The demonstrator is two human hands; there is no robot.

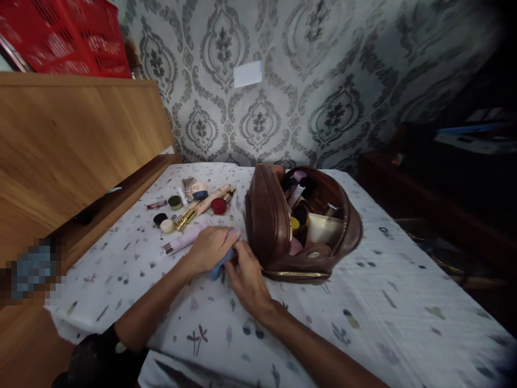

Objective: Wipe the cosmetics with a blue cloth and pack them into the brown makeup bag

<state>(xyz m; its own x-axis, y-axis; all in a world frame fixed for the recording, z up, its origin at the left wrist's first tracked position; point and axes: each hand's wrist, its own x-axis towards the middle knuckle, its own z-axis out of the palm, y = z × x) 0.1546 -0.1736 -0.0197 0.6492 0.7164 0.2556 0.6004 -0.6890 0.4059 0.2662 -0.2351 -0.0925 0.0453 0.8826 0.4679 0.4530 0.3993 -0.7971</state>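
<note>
My left hand (210, 249) and my right hand (247, 280) meet over a crumpled blue cloth (221, 263), and both grip it. Right of them, close to my right hand, lies an open brown leather cosmetic bag (264, 215) with a gold zip, packed with bottles and a cream pouch. A pink tube (181, 240) lies just left of my left hand. Farther back are a beige tube (212, 199), a gold lipstick case (184, 220), a red compact (218, 206) and several small round jars.
Everything rests on a white printed bedsheet (363, 302). A wooden panel (72, 151) rises along the left, with a red plastic basket (68, 37) on top. Damask wallpaper (258, 124) forms the back wall. Dark furniture (424, 183) stands at the right.
</note>
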